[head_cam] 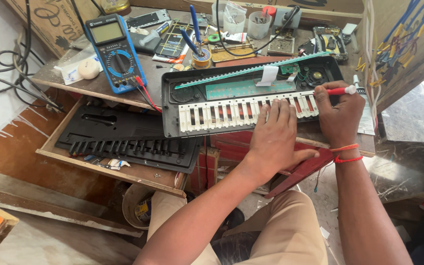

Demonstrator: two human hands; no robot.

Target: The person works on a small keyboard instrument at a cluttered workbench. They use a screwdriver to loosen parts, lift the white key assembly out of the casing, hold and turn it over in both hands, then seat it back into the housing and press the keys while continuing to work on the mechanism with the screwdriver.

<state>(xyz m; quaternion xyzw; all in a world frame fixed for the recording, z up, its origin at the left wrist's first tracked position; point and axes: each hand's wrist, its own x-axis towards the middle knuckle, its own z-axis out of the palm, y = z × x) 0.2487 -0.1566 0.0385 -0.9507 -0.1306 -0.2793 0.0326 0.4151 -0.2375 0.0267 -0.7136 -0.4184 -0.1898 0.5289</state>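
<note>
The left hand (273, 132) lies flat, fingers released, on the opened keyboard's (231, 110) slim white plastic keys; the right hand (338, 115) grasps a thin red-and-white pen (342, 90).

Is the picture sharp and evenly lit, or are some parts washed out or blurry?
Head view: soft, even daylight, no hard shadows; the left hand on the white keys and the right hand holding a red-handled tool look sharp. The upper-left corner and the marble slab at right are washed out. Straight bench edges bow slightly near the frame's sides, a wide-lens effect.
</note>
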